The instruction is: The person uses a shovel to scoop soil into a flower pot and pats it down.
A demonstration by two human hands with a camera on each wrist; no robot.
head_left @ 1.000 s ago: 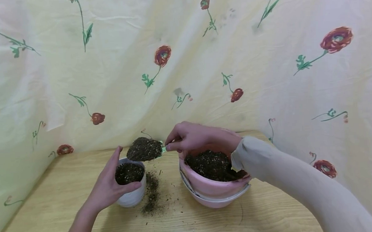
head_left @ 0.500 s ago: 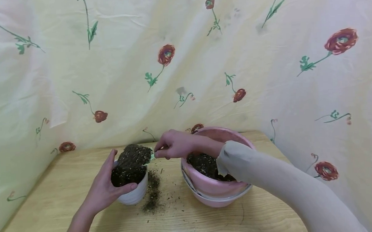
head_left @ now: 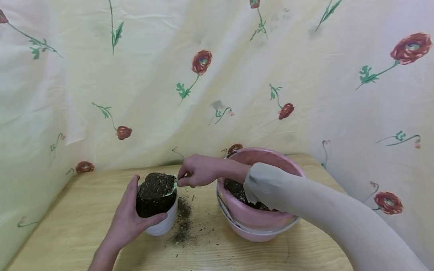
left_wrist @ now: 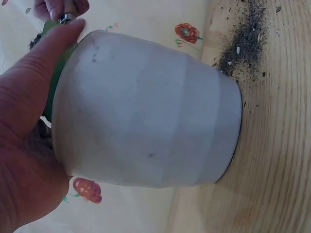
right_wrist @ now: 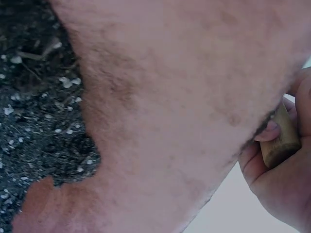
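On the wooden table [head_left: 62,236], near its back-left corner, the left hand [head_left: 128,220] wraps round a small white pot [head_left: 162,223] filled with dark soil; the right hand [head_left: 196,171] grips a trowel [head_left: 168,189] heaped with soil over the pot's mouth; just right, apart, a pink bowl [head_left: 263,225] holds more soil; spilled soil [head_left: 183,224] lies between them; flowered cloth [head_left: 236,71] closes off back and sides.
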